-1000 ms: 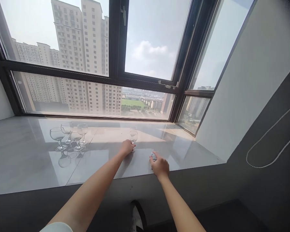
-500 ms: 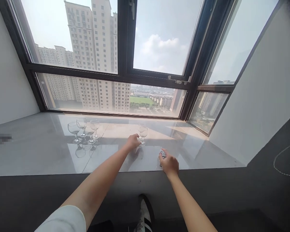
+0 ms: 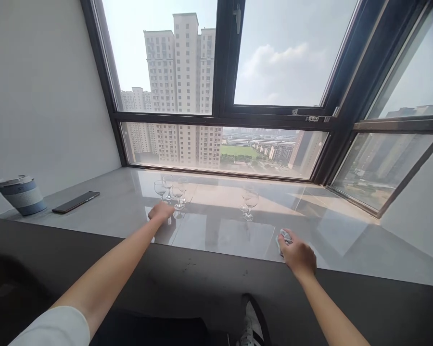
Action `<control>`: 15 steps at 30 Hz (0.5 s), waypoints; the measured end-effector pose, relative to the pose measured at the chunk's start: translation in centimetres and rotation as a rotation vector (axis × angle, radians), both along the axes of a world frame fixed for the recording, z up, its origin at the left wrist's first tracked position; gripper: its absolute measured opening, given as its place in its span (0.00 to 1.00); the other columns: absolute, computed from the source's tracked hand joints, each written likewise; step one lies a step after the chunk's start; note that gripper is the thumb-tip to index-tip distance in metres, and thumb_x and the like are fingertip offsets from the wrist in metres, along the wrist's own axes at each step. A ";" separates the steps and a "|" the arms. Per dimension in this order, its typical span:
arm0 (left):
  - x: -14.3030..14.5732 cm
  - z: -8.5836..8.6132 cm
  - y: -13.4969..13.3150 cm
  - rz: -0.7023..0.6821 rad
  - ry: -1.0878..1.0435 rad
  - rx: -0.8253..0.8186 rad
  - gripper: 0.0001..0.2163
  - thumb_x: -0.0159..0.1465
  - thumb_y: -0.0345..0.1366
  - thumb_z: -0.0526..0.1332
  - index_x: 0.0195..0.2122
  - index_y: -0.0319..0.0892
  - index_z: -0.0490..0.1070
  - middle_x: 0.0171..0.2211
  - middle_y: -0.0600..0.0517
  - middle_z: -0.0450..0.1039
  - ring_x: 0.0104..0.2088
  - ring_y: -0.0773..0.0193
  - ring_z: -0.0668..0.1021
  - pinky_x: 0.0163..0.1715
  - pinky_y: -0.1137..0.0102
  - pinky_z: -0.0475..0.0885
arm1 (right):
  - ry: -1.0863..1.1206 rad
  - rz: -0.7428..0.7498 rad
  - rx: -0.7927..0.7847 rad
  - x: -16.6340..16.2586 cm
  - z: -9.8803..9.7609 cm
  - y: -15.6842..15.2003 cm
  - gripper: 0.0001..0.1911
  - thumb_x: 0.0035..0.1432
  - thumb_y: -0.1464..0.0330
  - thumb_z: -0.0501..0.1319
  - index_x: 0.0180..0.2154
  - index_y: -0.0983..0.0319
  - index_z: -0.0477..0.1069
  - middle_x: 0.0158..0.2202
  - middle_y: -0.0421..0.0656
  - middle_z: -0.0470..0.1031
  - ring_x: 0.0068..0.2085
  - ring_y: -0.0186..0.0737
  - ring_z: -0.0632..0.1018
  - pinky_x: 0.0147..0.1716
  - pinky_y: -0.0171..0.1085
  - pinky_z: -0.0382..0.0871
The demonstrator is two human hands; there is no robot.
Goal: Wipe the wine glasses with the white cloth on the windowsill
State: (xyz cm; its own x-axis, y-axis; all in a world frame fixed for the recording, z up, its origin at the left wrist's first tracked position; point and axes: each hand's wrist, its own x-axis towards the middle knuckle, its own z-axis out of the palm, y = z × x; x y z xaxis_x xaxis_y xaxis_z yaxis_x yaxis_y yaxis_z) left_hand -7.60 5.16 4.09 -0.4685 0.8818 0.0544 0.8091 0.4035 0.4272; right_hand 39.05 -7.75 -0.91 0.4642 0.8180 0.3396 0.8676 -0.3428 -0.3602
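My left hand (image 3: 161,211) is at the near left of a cluster of clear stemmed wine glasses (image 3: 178,192). Its fingers look closed around the stem of the front left wine glass (image 3: 160,187), whose foot is hidden behind the hand. My right hand (image 3: 300,253) is closed on a bunched grey-white cloth (image 3: 285,238) near the sill's front edge. Between the hands, farther back, two more wine glasses (image 3: 251,199) stand upright close together, one partly behind the other.
The glossy tiled windowsill (image 3: 223,235) carries reflections and sunlight. A lidded blue paper cup (image 3: 23,196) and a phone (image 3: 75,202) lie toward the left end, the cup standing. Dark-framed windows (image 3: 216,115) close off the back. My shoe (image 3: 251,322) shows below the ledge.
My left hand has left the pair of glasses and moved left to the cluster. The view has turned left, bringing the cup and phone in. My right hand still grips the cloth.
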 end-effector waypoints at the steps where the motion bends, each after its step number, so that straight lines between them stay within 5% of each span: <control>1: -0.4 0.1 0.3 -0.008 0.006 -0.005 0.11 0.49 0.42 0.62 0.30 0.42 0.71 0.36 0.41 0.75 0.39 0.47 0.76 0.33 0.64 0.65 | 0.000 -0.001 -0.001 0.0 0.0 0.0 0.24 0.60 0.53 0.49 0.52 0.53 0.70 0.35 0.48 0.77 0.34 0.46 0.76 0.30 0.36 0.61; 9: 3.0 -0.4 3.1 -0.096 -0.155 0.031 0.07 0.51 0.37 0.62 0.30 0.42 0.69 0.27 0.49 0.74 0.30 0.58 0.77 0.27 0.70 0.64 | 0.021 -0.008 -0.009 -0.2 0.4 -0.1 0.24 0.60 0.53 0.49 0.52 0.54 0.70 0.35 0.47 0.78 0.35 0.46 0.77 0.30 0.36 0.61; 15: 3.7 -0.1 2.7 -0.076 -0.145 0.054 0.05 0.52 0.36 0.60 0.29 0.41 0.69 0.25 0.47 0.73 0.29 0.58 0.76 0.26 0.70 0.64 | 0.022 -0.013 -0.005 -0.3 0.5 -0.1 0.23 0.60 0.54 0.50 0.51 0.53 0.70 0.35 0.46 0.78 0.35 0.46 0.77 0.30 0.35 0.60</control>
